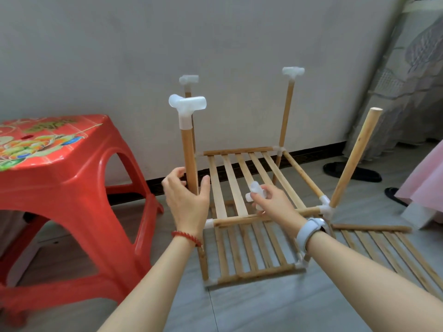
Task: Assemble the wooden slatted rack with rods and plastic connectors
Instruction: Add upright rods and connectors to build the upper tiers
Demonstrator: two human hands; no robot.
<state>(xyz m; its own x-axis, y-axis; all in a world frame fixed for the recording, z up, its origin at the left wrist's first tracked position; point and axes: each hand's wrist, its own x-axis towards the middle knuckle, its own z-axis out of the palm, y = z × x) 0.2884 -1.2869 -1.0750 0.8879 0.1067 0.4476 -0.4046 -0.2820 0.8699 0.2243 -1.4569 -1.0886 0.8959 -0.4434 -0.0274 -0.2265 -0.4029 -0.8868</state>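
Note:
A partly built wooden rack stands on the floor: a raised slatted shelf over a lower slatted shelf. My left hand grips the near left upright rod, which carries a white plastic connector on top. Two far uprights also bear white connectors. The near right rod leans outward with a bare top, seated in a corner connector. My right hand pinches a loose white connector above the raised shelf.
A red plastic stool stands close on the left. Another slatted panel lies flat on the floor at right. Black slippers and a curtain are at the far right. A wall runs behind the rack.

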